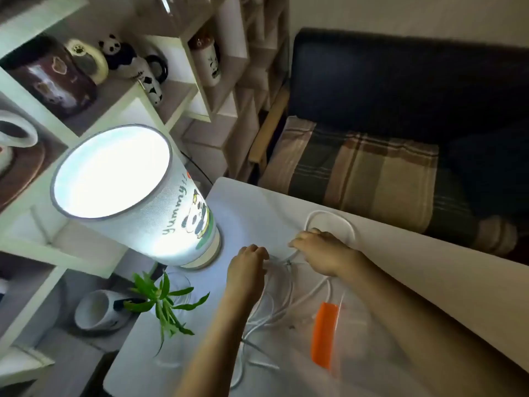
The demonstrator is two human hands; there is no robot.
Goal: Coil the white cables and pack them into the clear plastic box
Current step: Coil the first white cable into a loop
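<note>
White cables (279, 306) lie in loose tangled loops on the white table (246, 207), between and under my forearms. One cable loop (329, 215) arcs beyond my right hand (320, 250), whose fingers are closed on the cable. My left hand (247, 263) rests on the tangle with curled fingers pinching a strand. The clear plastic box (360, 319) with an orange latch (323, 335) sits at the near right, partly under my right forearm; its outline is faint.
A lit lamp (128, 190) with a panda print stands on the table's left corner. A small green plant in a glass (169, 299) sits near it. White shelves with mugs (86, 67) are left; a dark sofa with a plaid blanket (372, 173) lies behind.
</note>
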